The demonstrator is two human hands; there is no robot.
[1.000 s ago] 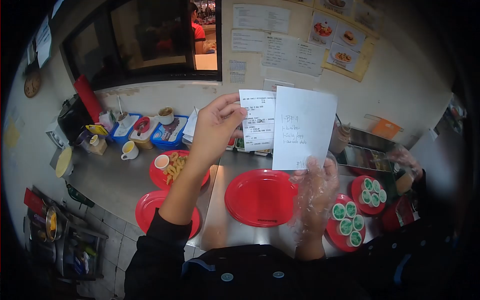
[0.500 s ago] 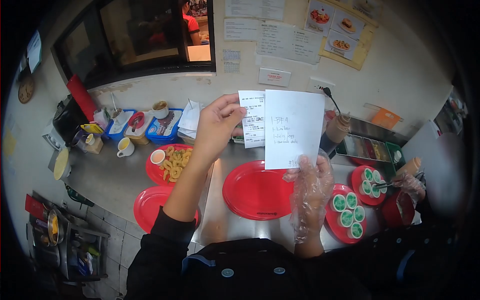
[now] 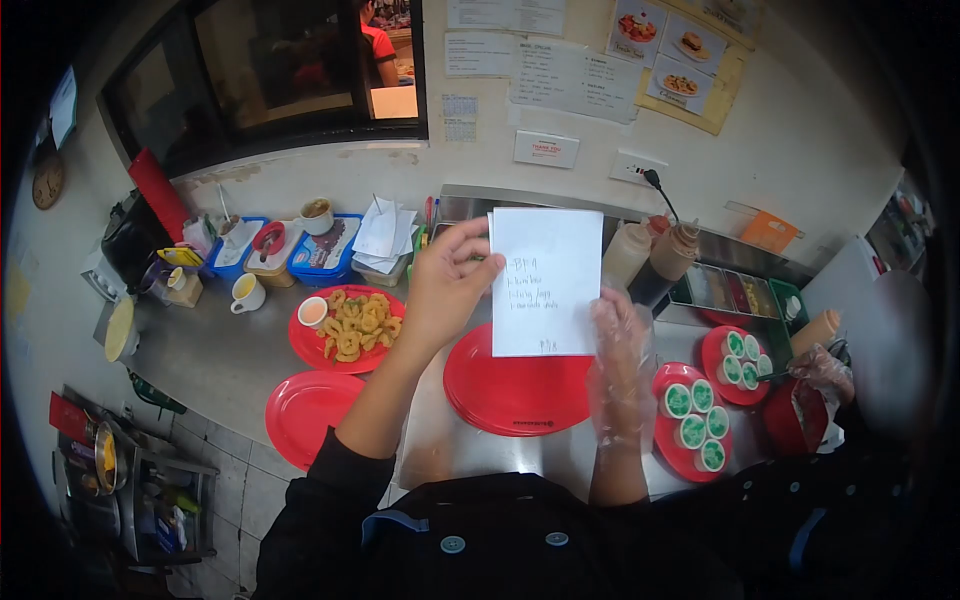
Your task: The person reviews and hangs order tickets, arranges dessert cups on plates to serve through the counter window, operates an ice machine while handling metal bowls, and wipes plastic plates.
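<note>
A white slip with handwriting is held upright in front of me, hiding the printed receipt almost wholly behind it. My left hand, bare, pinches the slip's left edge between thumb and fingers. On the right edge, my right hand wears a clear plastic glove and is closed on the paper. Below the slip lies a stack of red oval plates. Left of it, a red plate bears fried rings and a small cup of orange sauce.
Another red plate lies at the left. Small green-filled cups sit on two red plates at the right, near a co-worker's gloved hand. Sauce bottles, topping trays, a mug and blue tubs stand behind.
The handwritten slip has moved left over the printed receipt, so the two now overlap almost fully. My right hand has shifted to the slip's right edge. The view has moved slightly.
</note>
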